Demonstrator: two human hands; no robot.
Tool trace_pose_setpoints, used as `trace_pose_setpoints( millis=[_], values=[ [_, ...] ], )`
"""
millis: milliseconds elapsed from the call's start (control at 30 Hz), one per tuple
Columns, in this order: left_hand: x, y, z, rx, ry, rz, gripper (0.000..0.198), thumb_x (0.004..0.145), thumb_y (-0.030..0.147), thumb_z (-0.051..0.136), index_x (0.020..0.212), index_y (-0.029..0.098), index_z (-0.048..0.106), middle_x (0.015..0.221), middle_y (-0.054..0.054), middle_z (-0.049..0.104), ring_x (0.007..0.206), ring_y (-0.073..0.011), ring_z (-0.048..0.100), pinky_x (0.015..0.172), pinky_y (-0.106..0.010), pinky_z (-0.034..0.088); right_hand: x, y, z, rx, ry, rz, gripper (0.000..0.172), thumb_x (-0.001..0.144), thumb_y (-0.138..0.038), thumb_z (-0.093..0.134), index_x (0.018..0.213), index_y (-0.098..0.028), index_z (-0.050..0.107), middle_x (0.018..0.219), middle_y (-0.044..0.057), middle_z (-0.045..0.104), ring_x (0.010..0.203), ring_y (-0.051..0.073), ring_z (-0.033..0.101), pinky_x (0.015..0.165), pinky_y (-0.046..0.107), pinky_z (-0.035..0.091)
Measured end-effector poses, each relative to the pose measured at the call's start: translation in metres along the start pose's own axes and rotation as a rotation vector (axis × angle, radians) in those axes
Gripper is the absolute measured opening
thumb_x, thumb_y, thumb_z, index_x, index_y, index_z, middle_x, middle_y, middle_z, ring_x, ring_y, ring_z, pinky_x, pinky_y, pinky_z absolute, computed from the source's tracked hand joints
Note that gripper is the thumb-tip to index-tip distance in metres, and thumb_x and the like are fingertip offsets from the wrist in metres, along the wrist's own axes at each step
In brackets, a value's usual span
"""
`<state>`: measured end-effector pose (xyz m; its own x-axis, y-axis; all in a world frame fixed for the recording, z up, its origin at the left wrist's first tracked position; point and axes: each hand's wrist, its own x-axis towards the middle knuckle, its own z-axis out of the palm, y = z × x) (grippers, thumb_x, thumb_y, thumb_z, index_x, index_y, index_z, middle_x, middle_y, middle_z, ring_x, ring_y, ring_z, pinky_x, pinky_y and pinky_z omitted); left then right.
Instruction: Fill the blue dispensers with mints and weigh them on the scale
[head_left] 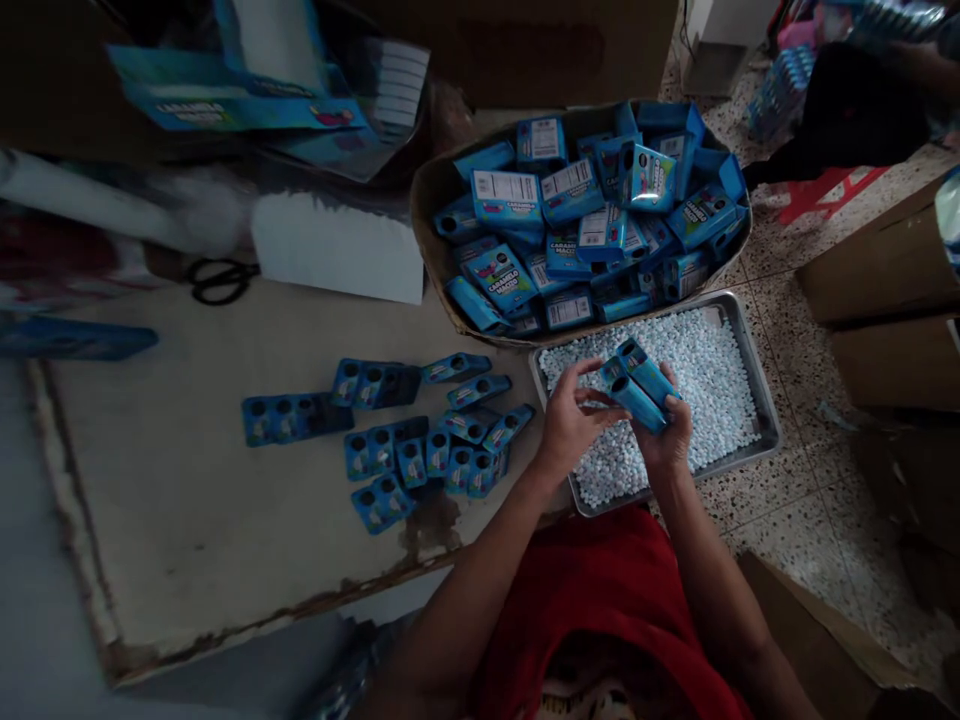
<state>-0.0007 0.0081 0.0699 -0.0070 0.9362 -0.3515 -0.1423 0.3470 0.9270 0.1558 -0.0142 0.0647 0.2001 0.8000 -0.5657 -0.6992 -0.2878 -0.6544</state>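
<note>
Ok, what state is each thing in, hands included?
Right hand: closed around the held blue boxes.
Left hand: fingers apart, fingertips at the held boxes.
Held blue boxes: tilted, above the tray.
Metal tray: spread with small pale pieces.
Cardboard box: open, heaped with blue packs.
Table packs: clustered, some in rows.
Black handles: lying down, blades not visible.

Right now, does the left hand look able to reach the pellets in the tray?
Probably yes: the left hand appears over the edge of the tray, and uncovered pellets show beside it.
</note>
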Motion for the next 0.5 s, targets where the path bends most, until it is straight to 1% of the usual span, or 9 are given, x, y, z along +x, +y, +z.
trace_pose_setpoints(
  millis=[67, 100, 133, 200, 233, 267, 333, 433, 500],
  values=[
    [0.009, -0.011, 0.0, -0.026, 0.037, 0.022, 0.121, 0.038, 0.042, 0.114, 0.147, 0.03, 0.063, 0.157, -0.016, 0.061, 0.118, -0.0289, 0.072, 0.085, -0.034, 0.066, 0.0, 0.004, -0.002, 0.0, -0.002, 0.072, 0.063, 0.075, -0.045, 0.078, 0.134, -0.029, 0.067, 0.128, 0.004, 0.082, 0.11, 0.028, 0.079, 0.095, 0.045, 0.068],
    [0.011, -0.016, 0.002, -0.08, 0.013, 0.006, 0.126, 0.037, 0.044, 0.114, 0.15, 0.031, 0.061, 0.154, -0.015, 0.064, 0.124, -0.0312, 0.071, 0.092, -0.037, 0.065, 0.0, 0.007, -0.003, -0.005, 0.004, 0.114, 0.06, 0.074, -0.045, 0.079, 0.13, -0.027, 0.069, 0.124, 0.005, 0.083, 0.108, 0.029, 0.08, 0.092, 0.045, 0.069],
    [0.011, -0.021, 0.003, -0.147, -0.033, -0.025, 0.121, 0.041, 0.049, 0.113, 0.149, 0.03, 0.061, 0.151, -0.014, 0.067, 0.129, -0.0329, 0.07, 0.098, -0.039, 0.064, -0.001, 0.011, -0.003, -0.012, 0.006, 0.148, 0.058, 0.073, -0.045, 0.08, 0.127, -0.026, 0.07, 0.121, 0.005, 0.084, 0.106, 0.029, 0.08, 0.089, 0.045, 0.07],
    [0.004, -0.029, 0.006, -0.292, -0.102, -0.099, 0.096, 0.058, 0.058, 0.104, 0.142, 0.029, 0.066, 0.141, -0.012, 0.073, 0.13, -0.0338, 0.072, 0.106, -0.043, 0.062, -0.003, 0.018, -0.001, -0.032, -0.025, 0.175, 0.058, 0.073, -0.046, 0.081, 0.127, -0.027, 0.069, 0.118, 0.005, 0.084, 0.105, 0.03, 0.079, 0.088, 0.046, 0.07],
    [-0.001, -0.032, 0.006, -0.346, -0.102, -0.13, 0.085, 0.064, 0.059, 0.1, 0.137, 0.028, 0.069, 0.134, -0.01, 0.076, 0.128, -0.0334, 0.073, 0.107, -0.044, 0.061, -0.003, 0.021, 0.0, -0.052, -0.059, 0.174, 0.061, 0.074, -0.046, 0.081, 0.13, -0.028, 0.068, 0.121, 0.005, 0.083, 0.105, 0.03, 0.079, 0.089, 0.047, 0.07],
    [-0.005, -0.034, 0.005, -0.383, -0.077, -0.151, 0.078, 0.066, 0.06, 0.098, 0.132, 0.027, 0.071, 0.128, -0.009, 0.078, 0.123, -0.0325, 0.075, 0.107, -0.044, 0.061, -0.002, 0.023, 0.001, -0.082, -0.093, 0.162, 0.063, 0.074, -0.046, 0.081, 0.133, -0.029, 0.066, 0.124, 0.004, 0.081, 0.106, 0.029, 0.078, 0.091, 0.046, 0.069],
    [-0.013, -0.038, -0.001, -0.395, 0.014, -0.169, 0.071, 0.064, 0.056, 0.098, 0.123, 0.026, 0.072, 0.116, -0.006, 0.08, 0.111, -0.0293, 0.077, 0.101, -0.041, 0.062, 0.003, 0.024, 0.002, -0.171, -0.105, 0.086, 0.067, 0.074, -0.044, 0.084, 0.136, -0.032, 0.062, 0.127, 0.002, 0.077, 0.108, 0.026, 0.076, 0.096, 0.043, 0.066],
    [-0.013, -0.041, -0.013, -0.262, 0.258, -0.161, 0.063, 0.066, 0.05, 0.101, 0.112, 0.024, 0.067, 0.1, -0.001, 0.078, 0.093, -0.0214, 0.076, 0.092, -0.034, 0.061, 0.011, 0.022, -0.002, -0.308, -0.024, -0.151, 0.069, 0.07, -0.039, 0.089, 0.132, -0.034, 0.058, 0.128, 0.001, 0.07, 0.116, 0.024, 0.071, 0.108, 0.041, 0.06],
    [-0.008, -0.042, -0.018, -0.225, 0.393, -0.154, 0.066, 0.068, 0.051, 0.102, 0.115, 0.026, 0.063, 0.099, 0.002, 0.078, 0.09, -0.0183, 0.075, 0.09, -0.031, 0.06, 0.011, 0.022, -0.008, -0.374, -0.012, -0.28, 0.072, 0.069, -0.039, 0.093, 0.131, -0.035, 0.057, 0.132, 0.002, 0.067, 0.124, 0.025, 0.068, 0.114, 0.044, 0.057]
  ],
)
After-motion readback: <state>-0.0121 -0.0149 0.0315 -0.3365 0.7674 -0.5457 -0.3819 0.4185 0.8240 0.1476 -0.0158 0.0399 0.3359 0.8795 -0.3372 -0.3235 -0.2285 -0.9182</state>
